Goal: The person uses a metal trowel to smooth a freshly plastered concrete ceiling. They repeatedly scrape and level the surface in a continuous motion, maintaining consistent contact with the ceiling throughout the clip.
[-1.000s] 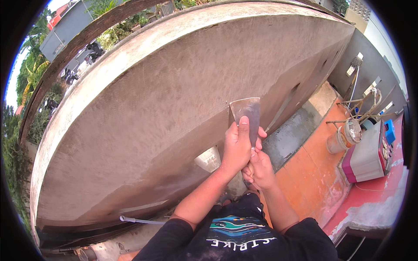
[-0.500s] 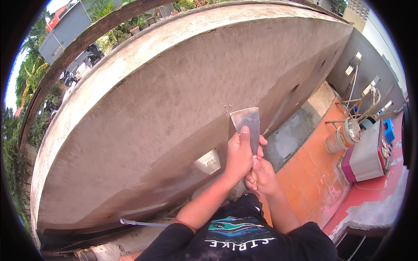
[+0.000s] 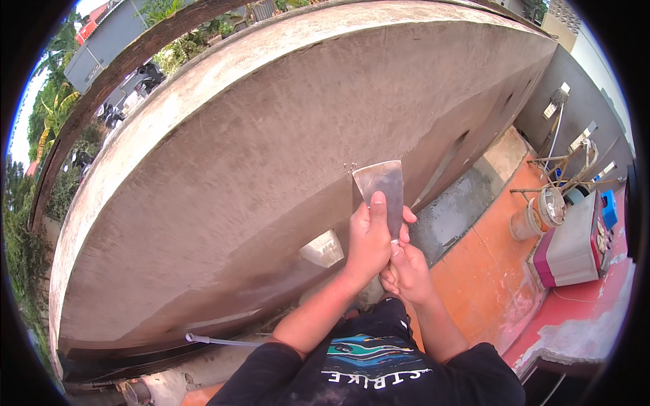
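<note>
A scraper (image 3: 383,184) with a wide, flared metal blade points away from me, its edge close to the grey plastered wall (image 3: 257,135); whether it touches I cannot tell. My left hand (image 3: 370,233) is closed around the lower blade, thumb pressed flat on the metal. Just below, my right hand (image 3: 408,271) grips the handle, which is mostly hidden by the fingers. Beside the blade's left corner, small dark specks show on the wall. The wall's lower band looks darker than the part above.
A square opening (image 3: 323,249) pierces the wall. To the right lie orange floor tiles (image 3: 467,284) and a wet grey cement strip (image 3: 452,213). Buckets (image 3: 538,215), a white and magenta box (image 3: 569,250) and wooden poles stand farther right. A white pipe (image 3: 220,340) lies lower left.
The scraper and both hands have shifted slightly up and left against the wall. My grip looks the same.
</note>
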Tool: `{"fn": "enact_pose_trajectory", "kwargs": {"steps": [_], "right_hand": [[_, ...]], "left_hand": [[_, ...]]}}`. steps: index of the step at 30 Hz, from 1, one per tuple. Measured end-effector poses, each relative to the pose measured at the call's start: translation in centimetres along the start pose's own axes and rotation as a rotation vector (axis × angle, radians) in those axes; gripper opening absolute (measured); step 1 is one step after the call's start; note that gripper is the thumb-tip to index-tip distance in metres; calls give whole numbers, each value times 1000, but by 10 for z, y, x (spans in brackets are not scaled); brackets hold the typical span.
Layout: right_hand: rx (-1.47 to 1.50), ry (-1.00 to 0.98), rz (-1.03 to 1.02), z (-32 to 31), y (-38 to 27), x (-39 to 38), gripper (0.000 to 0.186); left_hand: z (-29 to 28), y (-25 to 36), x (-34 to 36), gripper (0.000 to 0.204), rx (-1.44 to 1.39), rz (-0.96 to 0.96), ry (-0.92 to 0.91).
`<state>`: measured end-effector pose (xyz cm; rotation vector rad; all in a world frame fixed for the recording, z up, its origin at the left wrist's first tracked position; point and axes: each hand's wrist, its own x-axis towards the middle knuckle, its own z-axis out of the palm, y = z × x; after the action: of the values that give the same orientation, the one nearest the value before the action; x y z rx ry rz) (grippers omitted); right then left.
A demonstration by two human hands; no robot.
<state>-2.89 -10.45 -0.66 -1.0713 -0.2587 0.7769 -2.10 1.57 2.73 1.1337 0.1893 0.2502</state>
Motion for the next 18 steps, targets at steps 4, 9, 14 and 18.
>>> {"fn": "enact_pose_trajectory", "kwargs": {"steps": [4, 9, 14, 18], "right_hand": [[22, -14, 27, -1, -2, 3, 32], [-10, 18, -6, 0, 2, 0, 32], [-23, -5, 19, -4, 7, -6, 32], [-26, -11, 9, -5, 12, -1, 30]], "left_hand": [[0, 2, 5, 54, 69, -34, 9], [1, 3, 0, 53, -11, 21, -10], [-2, -8, -8, 53, -14, 0, 21], [-2, -10, -6, 53, -43, 23, 27]]}}
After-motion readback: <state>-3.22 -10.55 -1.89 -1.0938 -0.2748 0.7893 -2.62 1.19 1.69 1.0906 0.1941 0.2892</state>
